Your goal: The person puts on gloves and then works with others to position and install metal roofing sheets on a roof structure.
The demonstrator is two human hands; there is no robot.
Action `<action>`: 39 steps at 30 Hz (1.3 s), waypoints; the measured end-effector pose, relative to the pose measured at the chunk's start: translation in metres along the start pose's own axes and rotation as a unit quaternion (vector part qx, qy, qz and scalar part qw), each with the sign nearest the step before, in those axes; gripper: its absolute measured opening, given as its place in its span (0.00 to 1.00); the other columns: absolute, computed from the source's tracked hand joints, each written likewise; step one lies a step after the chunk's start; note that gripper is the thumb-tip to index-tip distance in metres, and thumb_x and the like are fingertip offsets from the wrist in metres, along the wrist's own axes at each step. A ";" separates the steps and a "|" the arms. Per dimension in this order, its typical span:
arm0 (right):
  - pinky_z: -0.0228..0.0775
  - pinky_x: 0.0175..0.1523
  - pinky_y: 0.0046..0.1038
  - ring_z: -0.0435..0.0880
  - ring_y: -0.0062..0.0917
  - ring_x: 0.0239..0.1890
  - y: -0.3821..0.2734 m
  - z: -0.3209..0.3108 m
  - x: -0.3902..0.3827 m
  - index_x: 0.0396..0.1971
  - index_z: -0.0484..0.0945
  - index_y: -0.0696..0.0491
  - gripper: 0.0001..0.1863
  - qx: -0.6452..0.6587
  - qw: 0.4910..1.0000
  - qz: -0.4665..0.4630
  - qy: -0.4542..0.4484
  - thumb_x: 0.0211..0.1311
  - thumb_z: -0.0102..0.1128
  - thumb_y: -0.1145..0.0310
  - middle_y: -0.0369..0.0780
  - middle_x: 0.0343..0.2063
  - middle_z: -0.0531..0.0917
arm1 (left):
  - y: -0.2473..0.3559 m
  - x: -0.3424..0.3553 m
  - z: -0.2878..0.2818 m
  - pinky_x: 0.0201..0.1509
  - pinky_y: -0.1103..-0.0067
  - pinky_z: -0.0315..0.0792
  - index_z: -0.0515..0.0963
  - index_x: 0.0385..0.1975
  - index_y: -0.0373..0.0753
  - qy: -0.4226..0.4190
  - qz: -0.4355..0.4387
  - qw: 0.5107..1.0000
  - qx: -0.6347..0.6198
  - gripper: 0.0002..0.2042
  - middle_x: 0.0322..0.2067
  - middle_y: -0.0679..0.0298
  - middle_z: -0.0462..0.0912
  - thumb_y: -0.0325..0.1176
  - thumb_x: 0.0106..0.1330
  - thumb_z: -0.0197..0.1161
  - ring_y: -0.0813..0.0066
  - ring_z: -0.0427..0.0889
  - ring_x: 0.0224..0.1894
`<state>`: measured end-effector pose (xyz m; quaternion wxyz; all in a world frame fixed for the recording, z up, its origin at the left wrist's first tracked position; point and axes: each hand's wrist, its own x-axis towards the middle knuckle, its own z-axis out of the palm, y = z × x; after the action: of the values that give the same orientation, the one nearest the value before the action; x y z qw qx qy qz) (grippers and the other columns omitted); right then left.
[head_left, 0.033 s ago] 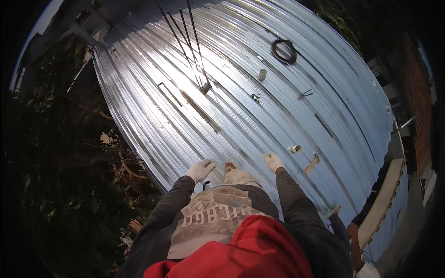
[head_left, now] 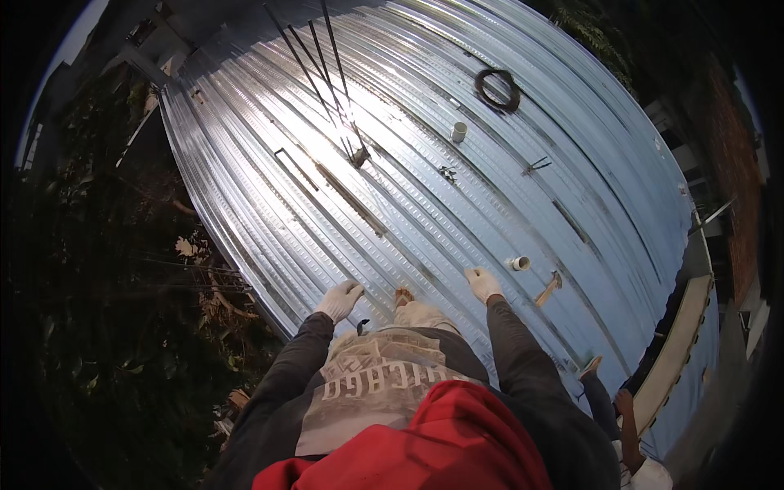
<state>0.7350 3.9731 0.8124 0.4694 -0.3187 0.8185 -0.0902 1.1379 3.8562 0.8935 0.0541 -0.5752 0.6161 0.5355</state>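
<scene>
Both of my hands wear pale work gloves and are held out at either side of my body. My left hand (head_left: 340, 300) is over the ribbed metal decking (head_left: 392, 196), its fingers loosely bent and apart, with nothing visible in them. To the right, my right hand (head_left: 483, 284) also looks loosely open and shows nothing held. A white pipe stub (head_left: 518, 263) rises from the decking beyond my right hand. Beside that stub lies a hammer (head_left: 549, 289) with a light wooden handle. One of my feet (head_left: 403, 296) shows between my hands.
Several tall dark rebars (head_left: 327, 90) stick up ahead, beside a bent rod (head_left: 296, 167). Farther right are a coil of dark wire (head_left: 498, 90) and another pipe stub (head_left: 459, 131). Foliage (head_left: 106, 327) lies past the left edge. Another person's arm (head_left: 629, 429) shows at lower right.
My left hand has shifted slightly left and away from my body. My right hand has barely moved. The other person at lower right has shifted a little.
</scene>
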 end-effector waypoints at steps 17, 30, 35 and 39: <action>0.72 0.64 0.40 0.82 0.47 0.57 0.040 0.008 0.099 0.50 0.85 0.56 0.31 -0.068 0.965 0.248 -0.059 0.65 0.54 0.42 0.52 0.52 0.84 | -0.197 0.257 -0.254 0.56 0.59 0.77 0.75 0.58 0.41 -0.365 -0.100 0.818 0.432 0.18 0.55 0.48 0.83 0.39 0.74 0.51 0.50 0.84 0.54; 0.73 0.58 0.37 0.85 0.45 0.52 -0.294 -0.215 0.391 0.50 0.82 0.58 0.27 0.166 0.979 0.007 0.119 0.71 0.53 0.48 0.52 0.44 0.87 | 0.608 0.676 -0.283 0.59 0.67 0.75 0.80 0.54 0.34 -0.059 0.324 0.920 0.215 0.26 0.47 0.47 0.86 0.52 0.73 0.53 0.51 0.84 0.52; 0.72 0.60 0.40 0.83 0.46 0.57 -0.290 -0.235 0.491 0.52 0.83 0.56 0.26 -0.009 0.997 0.078 0.000 0.71 0.52 0.50 0.53 0.51 0.85 | 0.624 0.804 -0.373 0.58 0.66 0.75 0.80 0.54 0.36 -0.015 0.251 0.954 0.164 0.24 0.47 0.49 0.86 0.51 0.73 0.54 0.52 0.84 0.52; 0.74 0.58 0.42 0.83 0.48 0.55 -0.227 -0.282 0.579 0.49 0.85 0.55 0.28 -0.166 0.967 0.133 -0.138 0.66 0.52 0.47 0.51 0.50 0.86 | 0.466 0.895 -0.449 0.50 0.75 0.76 0.80 0.49 0.29 0.105 0.036 0.994 -0.025 0.23 0.42 0.57 0.87 0.46 0.73 0.55 0.70 0.83 0.41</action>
<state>0.3949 3.4024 0.6556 0.5258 -0.2902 0.7844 0.1549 0.7295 2.8403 0.7498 -0.0441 -0.6069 0.6251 0.4888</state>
